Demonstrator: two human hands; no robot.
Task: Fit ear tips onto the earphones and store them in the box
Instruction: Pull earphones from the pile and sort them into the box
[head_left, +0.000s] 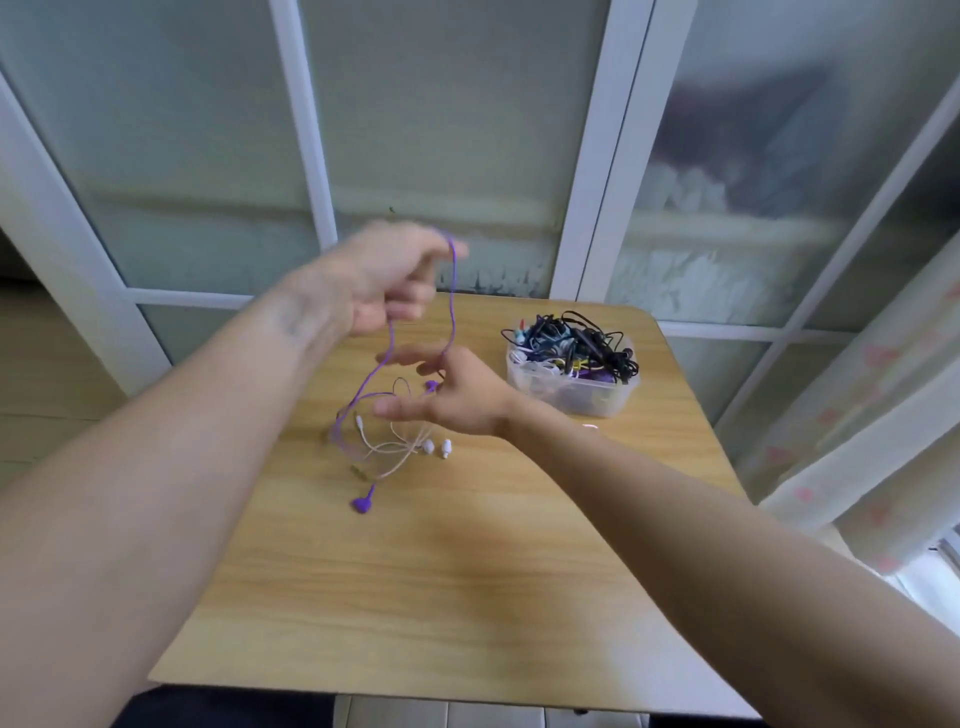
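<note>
Purple earphone cord lifted over the table

The raised left hand (382, 275) pinches the purple cord (453, 291); the right hand (452, 397), fingers spread loose, touches it lower down. White earphones (415, 441) lie beneath, the box (571, 364) just right.

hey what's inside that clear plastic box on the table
The clear plastic box holds a heaped tangle of earphone cables, mostly black on top, with white, blue and purple ones below. Whatever lies at the bottom is hidden by the pile.

Table (467, 597) of pale wood-grain laminate, smooth, faintly glossy; box (597, 397) of clear plastic; purple earphone cable (453, 291) rubbery, matt.
</note>
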